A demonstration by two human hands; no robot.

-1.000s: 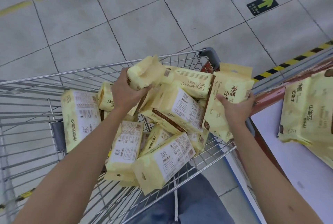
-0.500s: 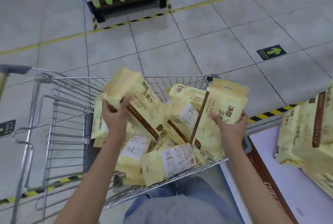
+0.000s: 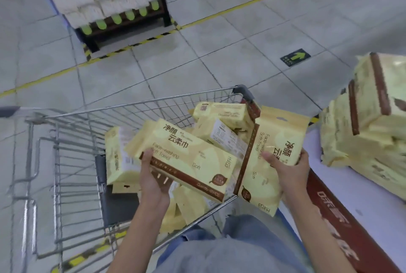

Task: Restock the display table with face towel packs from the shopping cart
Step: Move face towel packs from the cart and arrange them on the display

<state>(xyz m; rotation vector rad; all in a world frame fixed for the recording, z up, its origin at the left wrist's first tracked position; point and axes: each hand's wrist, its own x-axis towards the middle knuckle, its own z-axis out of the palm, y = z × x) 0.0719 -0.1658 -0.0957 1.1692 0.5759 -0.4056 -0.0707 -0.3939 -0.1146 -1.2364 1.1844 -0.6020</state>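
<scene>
Yellow film packs, both lifted. Your left grip (image 3: 153, 181) curls round one face towel pack (image 3: 191, 156) above the shopping cart (image 3: 140, 104); your right grip (image 3: 287, 173) clasps a second pack (image 3: 274, 132) at the cart's right rim. Carry both right of the cart onto the bench (image 3: 351, 195), beside the stack (image 3: 369, 123).

Glossy yellow plastic-film towel packs (image 3: 184, 158), bare wire-metal cart (image 3: 72, 140), smooth matt floor tiles (image 3: 219, 52), smooth white tabletop (image 3: 342, 187).

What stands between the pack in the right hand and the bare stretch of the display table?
Nothing visible. The right hand holds its pack at the edge of the display table, whose bare top lies open beside it; the stacked packs sit farther along.
</scene>
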